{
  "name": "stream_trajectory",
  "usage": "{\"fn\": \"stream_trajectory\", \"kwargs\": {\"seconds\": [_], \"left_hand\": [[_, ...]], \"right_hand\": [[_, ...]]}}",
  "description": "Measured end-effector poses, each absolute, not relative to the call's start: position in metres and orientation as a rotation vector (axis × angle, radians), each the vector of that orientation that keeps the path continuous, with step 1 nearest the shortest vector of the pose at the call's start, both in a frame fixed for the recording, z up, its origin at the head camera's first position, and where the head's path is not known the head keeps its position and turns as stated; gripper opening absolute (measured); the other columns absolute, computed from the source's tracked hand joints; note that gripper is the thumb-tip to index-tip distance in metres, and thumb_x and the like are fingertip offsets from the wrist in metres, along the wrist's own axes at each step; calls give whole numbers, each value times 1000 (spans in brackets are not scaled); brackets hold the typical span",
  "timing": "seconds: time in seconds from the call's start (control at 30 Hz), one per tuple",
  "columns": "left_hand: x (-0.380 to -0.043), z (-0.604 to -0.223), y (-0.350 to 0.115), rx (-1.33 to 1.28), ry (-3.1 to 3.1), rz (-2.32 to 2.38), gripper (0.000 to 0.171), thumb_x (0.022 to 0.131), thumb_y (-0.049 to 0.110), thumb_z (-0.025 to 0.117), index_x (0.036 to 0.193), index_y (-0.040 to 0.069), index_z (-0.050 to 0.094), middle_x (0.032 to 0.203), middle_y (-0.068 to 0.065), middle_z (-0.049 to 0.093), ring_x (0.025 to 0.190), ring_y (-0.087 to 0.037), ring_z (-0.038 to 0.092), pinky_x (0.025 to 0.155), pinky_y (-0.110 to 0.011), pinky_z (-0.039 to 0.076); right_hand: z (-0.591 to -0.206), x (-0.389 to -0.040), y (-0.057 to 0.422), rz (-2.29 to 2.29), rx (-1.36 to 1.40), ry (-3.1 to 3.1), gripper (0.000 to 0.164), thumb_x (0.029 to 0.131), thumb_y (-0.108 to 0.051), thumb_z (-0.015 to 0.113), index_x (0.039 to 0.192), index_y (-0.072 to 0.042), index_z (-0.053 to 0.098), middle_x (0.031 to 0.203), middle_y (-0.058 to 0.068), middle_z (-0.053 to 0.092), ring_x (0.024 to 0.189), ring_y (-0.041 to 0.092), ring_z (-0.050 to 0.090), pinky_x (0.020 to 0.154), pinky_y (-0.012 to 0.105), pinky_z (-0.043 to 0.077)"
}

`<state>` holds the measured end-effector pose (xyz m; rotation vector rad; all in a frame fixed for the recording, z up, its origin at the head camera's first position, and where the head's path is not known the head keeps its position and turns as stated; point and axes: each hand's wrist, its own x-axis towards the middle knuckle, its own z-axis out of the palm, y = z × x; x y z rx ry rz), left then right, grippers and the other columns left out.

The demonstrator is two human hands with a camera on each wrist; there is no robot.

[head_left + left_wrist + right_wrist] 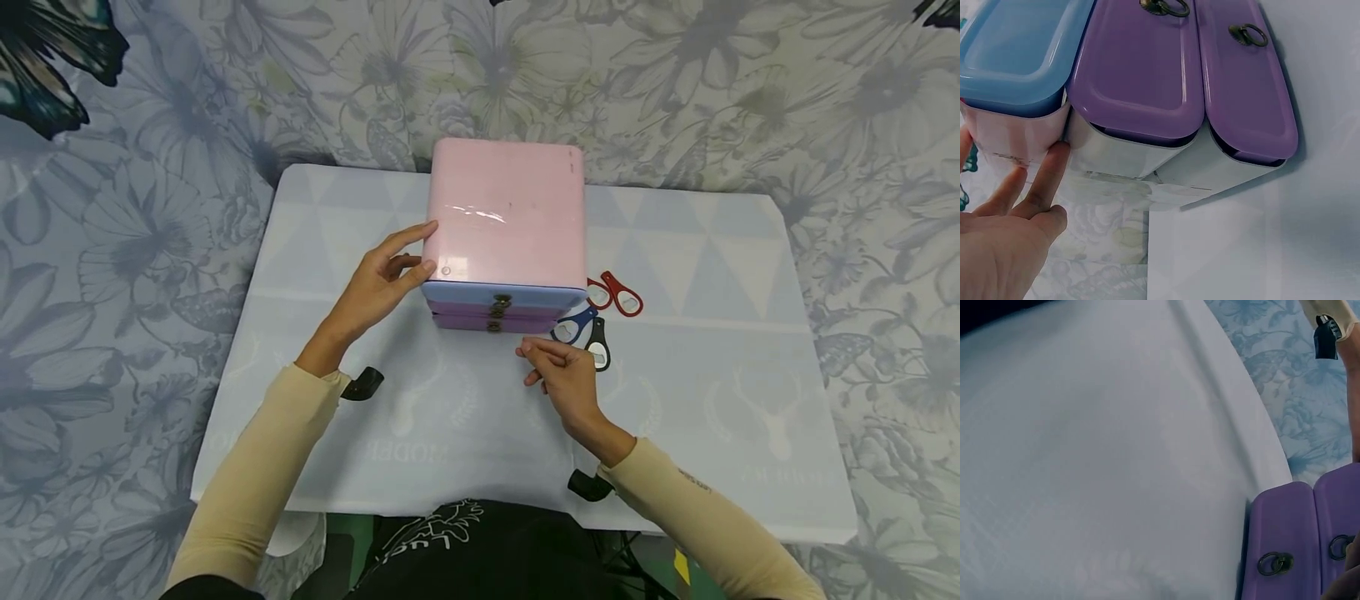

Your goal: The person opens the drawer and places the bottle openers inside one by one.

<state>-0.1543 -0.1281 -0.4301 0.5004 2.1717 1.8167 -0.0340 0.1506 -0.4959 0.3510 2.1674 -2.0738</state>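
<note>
A small drawer cabinet has a pink top, a blue drawer front uppermost and two purple drawer fronts below. Each front carries a bronze-coloured ring pull. My left hand touches the cabinet's left side near the top, its fingers spread and fairly straight. Just in front of the drawers, toward the right, hovers my right hand, fingers loosely bent and nothing visible in them. Only a bit of that hand shows at the edge of the right wrist view.
Right of the cabinet lie scissors with red handles, blue handles and a black handle, their blades hidden. A pale patterned cloth covers the table. Flower-printed fabric hangs behind it.
</note>
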Motion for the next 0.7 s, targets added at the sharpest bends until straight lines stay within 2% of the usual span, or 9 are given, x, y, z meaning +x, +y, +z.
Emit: {"fn": "stream_trajectory", "kwargs": {"seconds": [0.17, 0.27, 0.47, 0.7], "left_hand": [[-156, -433, -132, 513, 2167, 1813, 56, 101, 19, 63, 153, 28, 44, 159, 7, 36, 130, -31, 53, 106, -48, 47], [-156, -433, -134, 536, 2147, 1813, 60, 99, 14, 65, 153, 27, 44, 159, 7, 35, 130, -30, 52, 110, -50, 43], [-157, -432, -135, 577, 2111, 1823, 67, 94, 10, 70, 153, 25, 43, 160, 6, 34, 130, -31, 52, 116, -56, 33], [-158, -430, -135, 588, 2111, 1842, 68, 93, 9, 72, 153, 25, 44, 159, 5, 35, 130, -33, 52, 115, -54, 35]], "right_hand": [[-502, -39, 150, -2086, 320, 2153, 32, 96, -19, 70, 119, 3, 71, 96, 9, 78, 53, 10, 65, 45, 18, 38], [-506, -42, 149, -2073, 306, 2150, 35, 96, -19, 69, 121, 6, 69, 97, 11, 78, 54, 9, 65, 45, 17, 38], [-511, -52, 147, -2061, 281, 2195, 32, 96, -19, 70, 120, 2, 70, 95, 12, 78, 54, 10, 65, 45, 17, 37], [-513, -66, 143, -2083, 260, 2181, 31, 95, -13, 70, 121, 3, 70, 101, 28, 73, 52, 8, 64, 44, 16, 38]]}}
